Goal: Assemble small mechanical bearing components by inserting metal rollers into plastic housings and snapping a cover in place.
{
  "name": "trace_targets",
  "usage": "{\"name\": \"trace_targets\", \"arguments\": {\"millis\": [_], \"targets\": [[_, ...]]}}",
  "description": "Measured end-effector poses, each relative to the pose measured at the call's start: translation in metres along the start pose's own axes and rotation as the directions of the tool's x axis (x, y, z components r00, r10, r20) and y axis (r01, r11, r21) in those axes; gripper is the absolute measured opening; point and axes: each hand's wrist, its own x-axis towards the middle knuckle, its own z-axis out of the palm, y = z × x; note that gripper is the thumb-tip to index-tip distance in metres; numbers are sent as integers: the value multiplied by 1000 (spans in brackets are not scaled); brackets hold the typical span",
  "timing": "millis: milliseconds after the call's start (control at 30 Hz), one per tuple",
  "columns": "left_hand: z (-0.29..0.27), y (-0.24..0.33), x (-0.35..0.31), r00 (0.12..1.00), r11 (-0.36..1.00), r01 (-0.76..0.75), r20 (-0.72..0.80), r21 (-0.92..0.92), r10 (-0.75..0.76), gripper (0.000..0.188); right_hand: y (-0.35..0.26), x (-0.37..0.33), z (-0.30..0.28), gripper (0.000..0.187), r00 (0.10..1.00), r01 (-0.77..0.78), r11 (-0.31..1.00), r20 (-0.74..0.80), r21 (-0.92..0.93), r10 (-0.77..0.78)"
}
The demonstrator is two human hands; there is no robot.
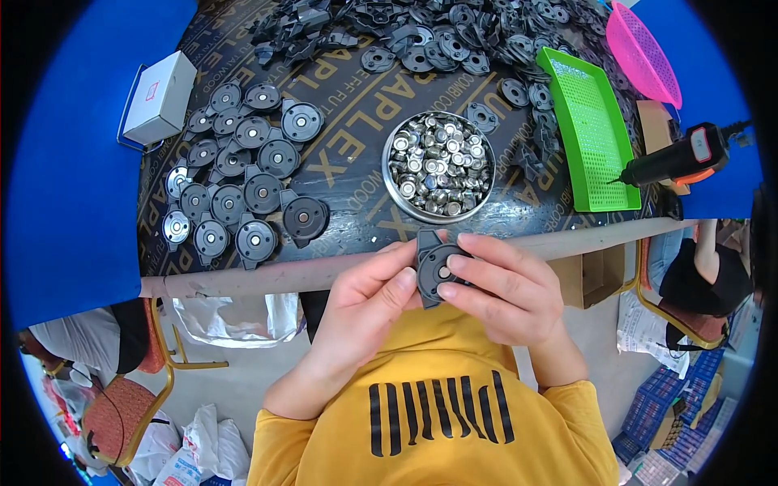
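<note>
Clock taken from the hands, 12 pointing away across the table.

Surroundings: dark printed table (348, 198), its near edge running just beyond the hands. At 12, close in, a round metal bowl (438, 217) full of small silver pieces (442, 166); it stands between the hands and a wide heap of black parts (454, 44) strung out from 12 to 1 at the far side. At 10, a cluster of black discs (233, 160), each with a silver centre, some overlapping. Farther out at 10, a white box (160, 99) beside a wire frame. Between 1 and 2, a green perforated tray (596, 138), a pink basket (644, 57) beyond it. At 2, a black power screwdriver (677, 158), its tip over the tray's near part; a cardboard box behind.

In hand: one black disc part (429, 261), in front of the bowl and over the table's near edge, tab towards 12, silver centre facing up. Left hand (361, 287) on the 9 side, closed in a pinch, thumb tip against the rim. Right hand (519, 292) from 3, fingers slightly spread and lying across the disc's face, two tips either side of the silver centre; right thumb hidden.
</note>
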Motion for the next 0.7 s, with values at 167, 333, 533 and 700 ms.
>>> {"name": "trace_targets", "arguments": {"millis": [167,333,533,700], "targets": [[3,3,3,997,995,-78,-7,61,79,41,3,-4,7,19,1000,27,999,-5,-37,-27],[1,11,1,997,978,-72,24,197,68,35,-6,-3,8,20,1000,24,999,2,46,-24],[-30,103,48,793,167,-245,98,955,602,25,3,-28,-2,23,961,-146,989,-239,-4,141],[-125,219,139,773,-7,106,-78,994,630,32,17,-37,7,25,956,-187,982,-237,-38,173]]}}
